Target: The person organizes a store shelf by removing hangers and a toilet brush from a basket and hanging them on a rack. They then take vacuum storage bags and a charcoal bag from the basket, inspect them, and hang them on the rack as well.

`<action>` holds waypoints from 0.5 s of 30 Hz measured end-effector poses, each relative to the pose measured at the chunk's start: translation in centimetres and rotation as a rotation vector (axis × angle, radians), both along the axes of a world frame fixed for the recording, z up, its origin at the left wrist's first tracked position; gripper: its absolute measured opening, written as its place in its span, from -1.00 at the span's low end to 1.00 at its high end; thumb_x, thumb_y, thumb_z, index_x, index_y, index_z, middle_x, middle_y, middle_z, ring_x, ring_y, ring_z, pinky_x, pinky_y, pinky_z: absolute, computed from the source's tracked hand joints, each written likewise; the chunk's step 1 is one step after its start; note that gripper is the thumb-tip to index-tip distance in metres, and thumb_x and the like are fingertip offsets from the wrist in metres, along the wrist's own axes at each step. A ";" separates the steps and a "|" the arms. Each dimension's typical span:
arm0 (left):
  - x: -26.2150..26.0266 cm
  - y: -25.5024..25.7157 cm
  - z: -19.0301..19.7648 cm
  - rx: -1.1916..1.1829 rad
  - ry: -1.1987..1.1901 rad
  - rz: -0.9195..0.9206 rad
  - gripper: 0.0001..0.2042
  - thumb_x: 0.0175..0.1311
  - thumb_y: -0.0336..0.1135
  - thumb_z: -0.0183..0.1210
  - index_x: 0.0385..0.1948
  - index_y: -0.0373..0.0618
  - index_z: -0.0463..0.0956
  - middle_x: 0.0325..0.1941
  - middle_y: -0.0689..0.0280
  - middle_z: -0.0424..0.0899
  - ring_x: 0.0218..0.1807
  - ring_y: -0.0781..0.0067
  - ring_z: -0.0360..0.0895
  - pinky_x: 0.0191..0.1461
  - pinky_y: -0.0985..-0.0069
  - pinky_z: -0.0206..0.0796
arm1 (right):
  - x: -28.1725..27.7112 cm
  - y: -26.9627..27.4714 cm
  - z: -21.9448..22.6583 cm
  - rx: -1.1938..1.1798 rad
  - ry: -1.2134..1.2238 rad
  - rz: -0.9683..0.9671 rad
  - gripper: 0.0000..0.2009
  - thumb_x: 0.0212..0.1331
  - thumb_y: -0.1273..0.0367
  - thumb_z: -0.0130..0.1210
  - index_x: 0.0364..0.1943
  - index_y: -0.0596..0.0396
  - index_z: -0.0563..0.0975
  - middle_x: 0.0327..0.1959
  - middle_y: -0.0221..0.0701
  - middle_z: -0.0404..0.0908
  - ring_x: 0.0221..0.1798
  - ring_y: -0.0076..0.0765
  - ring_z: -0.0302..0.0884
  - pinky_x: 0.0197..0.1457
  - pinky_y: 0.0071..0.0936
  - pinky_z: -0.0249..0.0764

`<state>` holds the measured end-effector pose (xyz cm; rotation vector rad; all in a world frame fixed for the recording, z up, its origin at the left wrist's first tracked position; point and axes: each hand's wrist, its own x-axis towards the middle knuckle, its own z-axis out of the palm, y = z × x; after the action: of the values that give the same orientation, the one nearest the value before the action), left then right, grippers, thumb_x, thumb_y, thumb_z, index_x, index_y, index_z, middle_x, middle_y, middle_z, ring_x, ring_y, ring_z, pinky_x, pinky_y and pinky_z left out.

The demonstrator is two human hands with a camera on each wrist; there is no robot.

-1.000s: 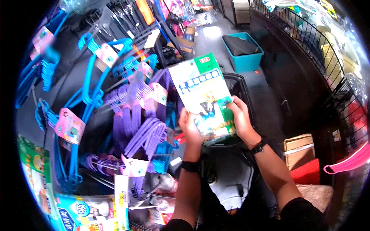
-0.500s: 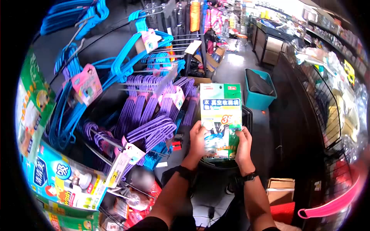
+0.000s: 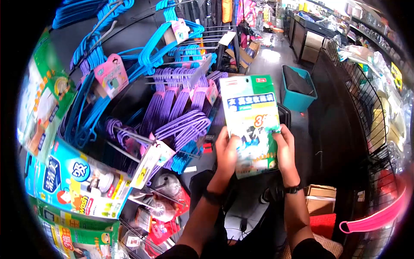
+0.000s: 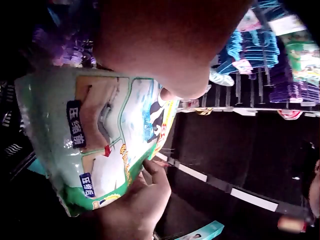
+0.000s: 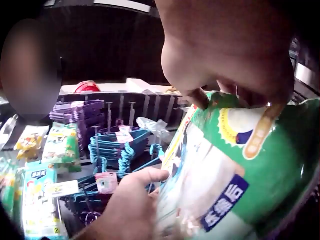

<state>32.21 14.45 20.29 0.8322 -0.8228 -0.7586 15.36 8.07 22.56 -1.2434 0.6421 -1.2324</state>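
A flat green-and-white pack of vacuum storage bags [image 3: 252,114] is held up in front of the body, its printed face toward the head camera. My left hand [image 3: 227,149] grips the pack's left edge, thumb on the front. On the opposite edge my right hand [image 3: 285,146] holds it the same way. In the left wrist view the lower part of the pack [image 4: 60,135] shows pictures and blue labels. The right wrist view has its green lower corner [image 5: 280,145] close up, and the fingers behind the pack are mostly hidden.
Blue hangers [image 3: 151,56] and purple hangers [image 3: 183,125] hang on metal prongs at the left. Below them hang a blue-and-white package [image 3: 86,185] and more green packs [image 3: 77,237]. A teal bin [image 3: 297,101] stands on the floor ahead. Along the right runs a black wire basket [image 3: 373,125].
The head view has swung, first rightward, then slightly back. The pack went from tilted to nearly upright and now leans slightly left. Both hands have kept hold of it.
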 end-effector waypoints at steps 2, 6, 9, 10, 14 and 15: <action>-0.7 5.2 2.6 -0.024 0.031 0.130 -0.69 0.26 -0.54 -0.03 0.03 -0.33 0.47 -0.08 0.31 0.63 -0.05 0.57 0.52 0.05 0.57 0.35 | 0.3 3.5 2.1 -0.056 0.056 0.061 -0.92 0.38 0.50 -0.03 -0.22 0.16 0.51 -0.28 -0.53 0.57 -0.20 -0.68 0.44 -0.10 -0.61 0.38; -0.4 14.9 5.9 0.054 -0.175 0.297 -0.55 0.24 -0.54 -0.06 0.21 -0.37 0.38 0.07 0.20 0.60 0.08 0.45 0.51 0.21 0.50 0.32 | 0.9 10.8 5.2 -0.207 0.053 0.184 -0.94 0.28 0.60 -0.01 -0.23 0.22 0.47 -0.33 -0.49 0.53 -0.22 -0.69 0.39 -0.12 -0.62 0.34; -0.4 21.4 8.2 0.030 -0.320 0.354 -0.60 0.31 -0.55 0.00 0.19 -0.43 0.36 0.06 0.16 0.61 0.11 0.43 0.52 0.22 0.47 0.31 | 0.9 15.3 6.9 -0.401 0.062 0.210 -0.89 0.23 0.58 -0.03 -0.19 0.26 0.47 -0.30 -0.38 0.54 -0.22 -0.60 0.41 -0.08 -0.58 0.36; -0.3 23.3 8.6 -0.012 -0.396 0.428 -0.68 0.37 -0.51 0.05 0.12 -0.44 0.40 -0.03 0.16 0.64 0.05 0.44 0.54 0.14 0.49 0.36 | 1.3 16.6 7.5 -0.480 0.064 0.212 -0.86 0.22 0.59 -0.05 -0.17 0.27 0.48 -0.28 -0.34 0.54 -0.22 -0.56 0.43 -0.07 -0.56 0.37; 0.3 31.9 9.6 0.082 -0.635 0.625 -0.64 0.31 -0.49 0.11 0.11 -0.47 0.42 -0.01 0.06 0.65 -0.04 0.32 0.61 0.12 0.44 0.39 | 2.8 21.8 9.3 -0.523 0.043 0.350 -0.80 0.20 0.53 0.00 -0.11 0.33 0.48 -0.23 -0.24 0.57 -0.20 -0.41 0.51 -0.04 -0.50 0.41; 0.1 33.4 10.3 0.050 -0.586 0.683 -0.64 0.29 -0.50 0.10 0.11 -0.47 0.42 -0.02 0.06 0.65 -0.04 0.31 0.61 0.11 0.43 0.39 | 3.4 23.0 9.9 -0.558 0.045 0.391 -0.80 0.20 0.52 0.00 -0.11 0.33 0.48 -0.24 -0.22 0.57 -0.21 -0.35 0.52 -0.05 -0.47 0.42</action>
<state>32.31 47.87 30.58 1.3140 -0.9468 0.0851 18.73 31.03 32.44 -1.7631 0.0619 -1.0824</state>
